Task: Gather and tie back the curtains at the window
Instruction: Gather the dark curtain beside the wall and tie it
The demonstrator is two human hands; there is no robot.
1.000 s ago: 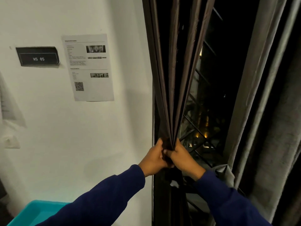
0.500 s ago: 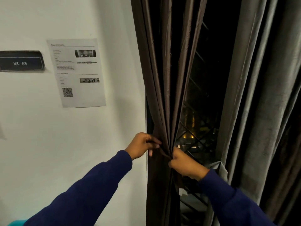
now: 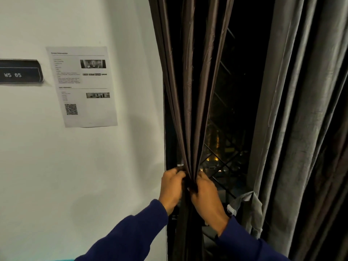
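A dark brown curtain hangs at the left side of the window, its folds drawn together into a narrow bunch at waist height. My left hand grips the bunch from the left and my right hand grips it from the right, fingers curled around the pinched fabric. Whether a tie strip lies between my fingers is hidden. A grey curtain hangs loose on the right side of the window, with a folded corner near its lower edge.
The dark window with a diagonal metal grille shows between the two curtains. On the white wall to the left hang a printed sheet and a black sign reading WS 05.
My left hand, apart from the right half a second ago, has come back against the bunched curtain beside my right hand. The view has shifted slightly right.
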